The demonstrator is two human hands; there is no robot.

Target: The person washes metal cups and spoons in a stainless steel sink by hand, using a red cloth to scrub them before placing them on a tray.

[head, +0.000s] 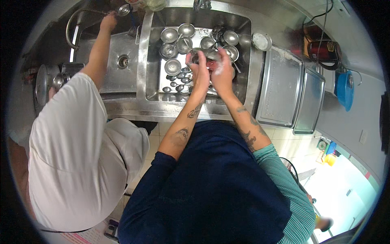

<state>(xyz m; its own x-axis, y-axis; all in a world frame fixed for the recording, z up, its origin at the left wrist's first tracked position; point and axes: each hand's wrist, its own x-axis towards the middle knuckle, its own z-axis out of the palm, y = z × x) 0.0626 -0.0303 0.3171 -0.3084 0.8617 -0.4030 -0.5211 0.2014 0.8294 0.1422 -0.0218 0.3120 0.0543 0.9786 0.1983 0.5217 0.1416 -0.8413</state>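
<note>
Over the right sink basin (195, 107), my left hand (199, 70) and my right hand (221, 73) are close together around a shiny metal bowl (210, 54), blurred and partly hidden by my fingers. A red scrubbing pad (210, 64) shows against my right palm, with white suds on that hand. Beneath them in the basin lie several round steel ladles or bowls, among them one steel bowl (172, 67) at the left. Several metal spoons (179, 87) are spread nearer the front. Some utensils are hidden under my hands.
At the left, a co-worker in white has one hand (109, 22) near a small ladle (124, 10) over the left basin (118, 79). A curved faucet (70, 30) stands there. To the right are a white tub (261, 41) and two metal trays (281, 88).
</note>
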